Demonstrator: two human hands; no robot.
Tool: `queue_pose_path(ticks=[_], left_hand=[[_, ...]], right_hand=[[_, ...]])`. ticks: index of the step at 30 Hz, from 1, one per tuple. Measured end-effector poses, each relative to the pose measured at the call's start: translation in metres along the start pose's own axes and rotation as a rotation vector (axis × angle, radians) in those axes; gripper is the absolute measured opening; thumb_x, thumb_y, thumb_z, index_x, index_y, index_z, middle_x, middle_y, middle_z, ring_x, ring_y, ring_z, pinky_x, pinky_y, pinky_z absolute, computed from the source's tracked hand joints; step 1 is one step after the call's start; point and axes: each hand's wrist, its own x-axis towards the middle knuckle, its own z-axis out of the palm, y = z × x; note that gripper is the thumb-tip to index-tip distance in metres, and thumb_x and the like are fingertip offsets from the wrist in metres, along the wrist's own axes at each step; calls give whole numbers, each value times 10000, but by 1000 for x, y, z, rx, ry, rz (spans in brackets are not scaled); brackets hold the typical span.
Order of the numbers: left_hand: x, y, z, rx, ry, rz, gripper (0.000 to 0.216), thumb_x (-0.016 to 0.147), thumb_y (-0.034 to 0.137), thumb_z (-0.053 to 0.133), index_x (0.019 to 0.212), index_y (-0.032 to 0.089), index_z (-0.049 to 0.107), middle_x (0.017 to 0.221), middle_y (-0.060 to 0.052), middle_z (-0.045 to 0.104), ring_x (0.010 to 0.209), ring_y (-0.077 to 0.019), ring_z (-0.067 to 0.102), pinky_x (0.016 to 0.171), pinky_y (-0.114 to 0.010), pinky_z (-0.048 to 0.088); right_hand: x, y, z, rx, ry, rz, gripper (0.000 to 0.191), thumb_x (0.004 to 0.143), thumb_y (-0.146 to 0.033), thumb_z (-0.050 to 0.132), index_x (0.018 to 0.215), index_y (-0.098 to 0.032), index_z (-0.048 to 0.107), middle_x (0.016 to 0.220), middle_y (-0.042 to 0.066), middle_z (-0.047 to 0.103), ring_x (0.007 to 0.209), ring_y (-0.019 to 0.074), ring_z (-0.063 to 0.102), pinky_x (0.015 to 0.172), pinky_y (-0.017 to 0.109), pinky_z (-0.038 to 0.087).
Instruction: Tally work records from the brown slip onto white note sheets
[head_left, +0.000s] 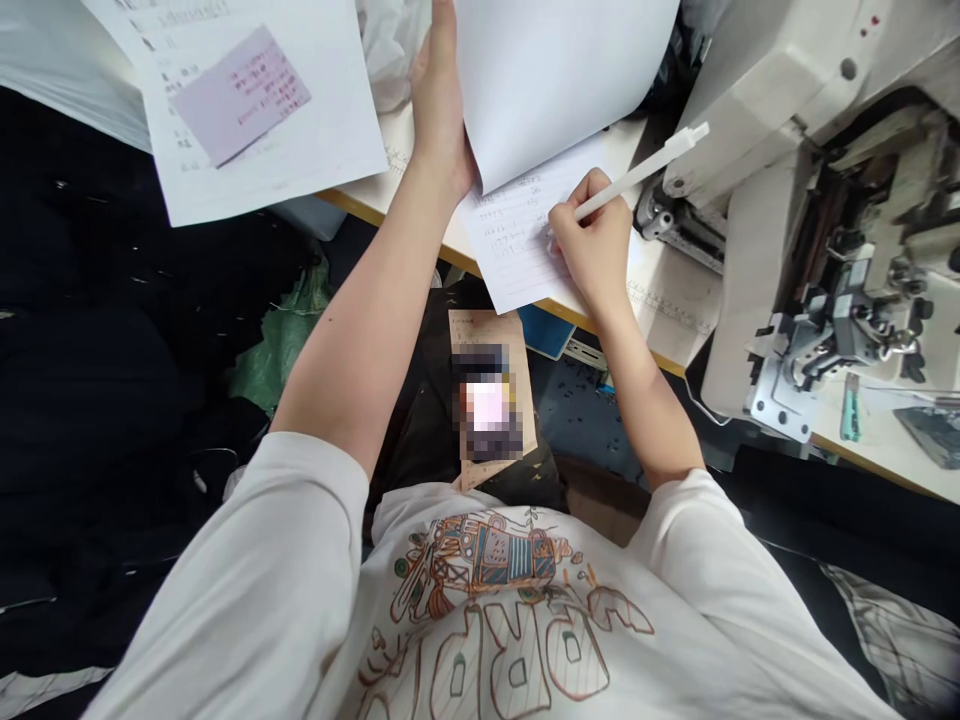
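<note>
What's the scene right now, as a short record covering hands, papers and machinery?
Left hand: at the left edge of a raised sheet; grip unclear
Right hand: holding a white pen at the lined page
Lined page: handwritten, partly covered
Purple slip: on another sheet, left
Sewing machine: right of the lined page

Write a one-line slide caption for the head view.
Right hand holding a pen to a lined sheet, left hand against the lifted page, beside a sewing machine.

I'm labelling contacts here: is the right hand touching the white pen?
Touching. The head view shows the right hand curled around the white pen, its upper end sticking out.
</note>
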Motion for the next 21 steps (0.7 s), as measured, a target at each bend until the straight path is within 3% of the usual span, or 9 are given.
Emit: queue_pose_path(ticks=[3,8,17,21], left_hand=[[4,-4,-2,-124,7,28,551,1094,405,57,1436,133,392,1342,-27,642,1310,-131,486,1213,-388,261],[7,-7,-3,-11,33,46,540,1085,422,52,1367,190,449,1346,-3,646,1300,-148,423,1202,-374,241],[5,-7,-4,7,15,39,522,1078,440,49,1366,220,424,1375,23,622,1293,-154,389,1180,-370,249],[8,-9,-6,50,-18,36,549,1063,457,-1,1410,213,347,1460,5,563,1283,-146,405,1192,-372,220]], right_hand=[[-1,1,0,21,-9,3,297,849,-162,537,672,-242,313,580,-92,329,565,75,369,629,238,297],[0,5,1,20,9,19,290,847,-203,533,667,-244,309,598,-85,299,585,77,394,663,236,346],[2,9,3,14,59,38,282,838,-211,529,664,-248,310,600,-79,297,624,92,445,701,245,406],[2,11,2,4,144,12,264,876,-242,494,686,-252,311,620,-79,292,617,92,443,710,257,417]])
